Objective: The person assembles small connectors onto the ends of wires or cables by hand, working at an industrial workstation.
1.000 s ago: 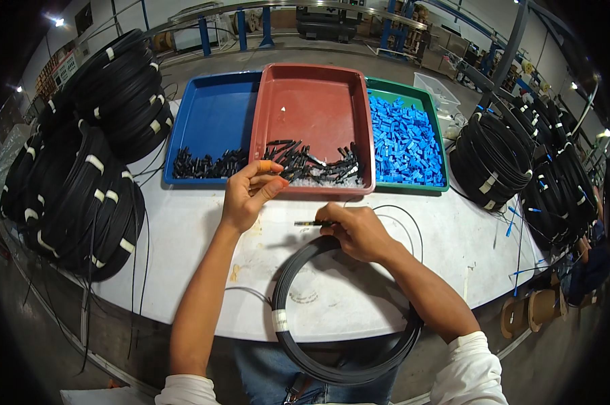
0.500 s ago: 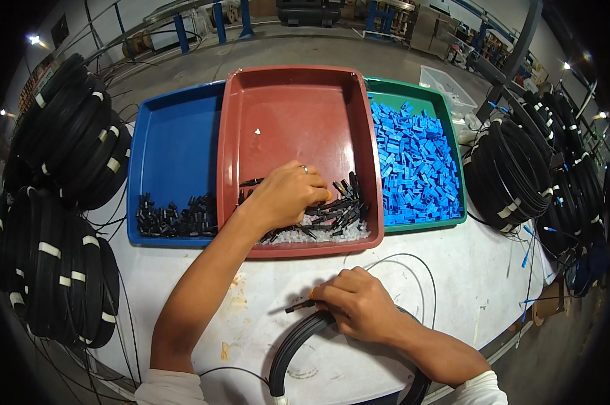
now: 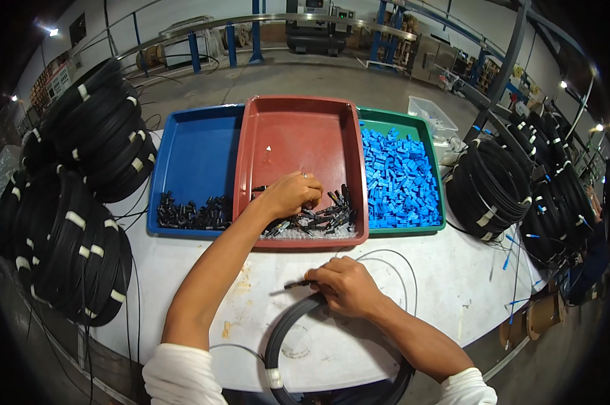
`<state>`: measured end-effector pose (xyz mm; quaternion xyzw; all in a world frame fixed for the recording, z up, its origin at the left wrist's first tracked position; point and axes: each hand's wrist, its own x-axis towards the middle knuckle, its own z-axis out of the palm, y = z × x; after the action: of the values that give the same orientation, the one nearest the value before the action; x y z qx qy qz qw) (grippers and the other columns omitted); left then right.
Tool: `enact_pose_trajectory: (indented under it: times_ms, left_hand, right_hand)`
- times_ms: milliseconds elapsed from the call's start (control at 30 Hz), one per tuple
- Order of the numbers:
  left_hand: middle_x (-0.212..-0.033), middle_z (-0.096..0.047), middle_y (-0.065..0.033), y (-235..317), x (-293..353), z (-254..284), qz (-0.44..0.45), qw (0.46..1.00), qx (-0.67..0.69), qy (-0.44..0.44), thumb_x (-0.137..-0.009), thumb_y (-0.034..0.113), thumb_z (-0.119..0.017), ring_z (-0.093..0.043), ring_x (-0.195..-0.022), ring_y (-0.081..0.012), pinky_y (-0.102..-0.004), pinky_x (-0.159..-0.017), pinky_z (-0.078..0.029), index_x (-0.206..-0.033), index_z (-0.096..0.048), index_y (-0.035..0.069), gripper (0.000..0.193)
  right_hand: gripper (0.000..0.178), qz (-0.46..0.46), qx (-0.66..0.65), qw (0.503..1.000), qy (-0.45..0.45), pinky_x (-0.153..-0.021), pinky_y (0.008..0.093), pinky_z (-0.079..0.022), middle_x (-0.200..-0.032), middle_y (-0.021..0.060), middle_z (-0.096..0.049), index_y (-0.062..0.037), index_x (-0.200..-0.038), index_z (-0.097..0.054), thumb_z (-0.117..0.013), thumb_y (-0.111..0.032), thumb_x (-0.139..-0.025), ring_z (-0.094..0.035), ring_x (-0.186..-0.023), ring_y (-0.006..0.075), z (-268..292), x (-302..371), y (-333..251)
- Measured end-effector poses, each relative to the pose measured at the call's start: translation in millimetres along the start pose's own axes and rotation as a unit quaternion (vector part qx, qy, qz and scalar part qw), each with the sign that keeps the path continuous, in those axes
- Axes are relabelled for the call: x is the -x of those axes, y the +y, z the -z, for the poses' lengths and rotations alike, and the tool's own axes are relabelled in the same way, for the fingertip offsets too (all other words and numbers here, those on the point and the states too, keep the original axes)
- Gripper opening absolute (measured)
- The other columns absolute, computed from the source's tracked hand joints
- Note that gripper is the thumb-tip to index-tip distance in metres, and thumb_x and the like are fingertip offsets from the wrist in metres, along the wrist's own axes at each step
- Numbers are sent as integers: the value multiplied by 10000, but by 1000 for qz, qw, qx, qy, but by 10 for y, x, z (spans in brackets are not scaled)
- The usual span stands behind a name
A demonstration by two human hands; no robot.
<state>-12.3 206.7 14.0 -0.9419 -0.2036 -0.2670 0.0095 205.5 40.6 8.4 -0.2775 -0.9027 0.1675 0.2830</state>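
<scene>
My left hand [image 3: 293, 194] reaches into the front of the red tray [image 3: 305, 138], fingers bent down and closed among slim black connector pieces [image 3: 340, 210]. What its fingertips grip is hidden. Small clear plastic pieces [image 3: 318, 235] lie along the tray's front. My right hand [image 3: 349, 287] pinches a black cable connector [image 3: 297, 285], whose tip points left. It is above the upper edge of a black cable coil [image 3: 276, 341] bound with white tape. A thin loop of cable curves out behind this hand on the white table [image 3: 453, 297].
A blue tray [image 3: 200, 148] with small black parts [image 3: 190, 212] stands left of the red one. To its right, a green tray [image 3: 444, 209] holds many blue clips [image 3: 399, 179]. Cable coils are stacked at left [image 3: 68, 243] and right [image 3: 487, 192]. A clear bin [image 3: 430, 116] stands behind.
My view has tipped up slightly, so the trays sit lower in the picture. Both hands stay at nearly the same places, the left in the red tray, the right at the connector.
</scene>
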Motion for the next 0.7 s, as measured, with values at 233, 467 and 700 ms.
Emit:
enact_pose_trajectory:
  times_ms: [233,467,700]
  left_hand:
    - [-897,-700,-23,837,249,309,326,870,245,276,-945,19,-628,-662,-866,-89,-252,-748,-524,-986,-680,12,67]
    - [-912,-724,-73,1532,1052,153,372,749,406,369,-961,104,-659,-685,-846,-130,-256,-730,-545,-1042,-693,15,125]
    - [-927,-716,-35,1556,1035,-56,394,714,444,372,-921,235,-713,-669,-803,-107,-238,-710,-528,-996,-664,64,194]
  right_hand:
    - [398,-71,-88,989,99,-762,363,-576,-1032,172,-721,-5,-1104,-704,-628,134,-739,-716,-916,297,0,-25,166]
    - [306,-22,-75,994,76,-802,370,-573,-1110,169,-712,-4,-1116,-689,-652,87,-827,-712,-968,320,44,-76,22]
    - [496,33,33,993,111,-720,422,-533,-999,140,-711,-97,-1237,-638,-634,71,-770,-686,-869,337,-36,-47,24]
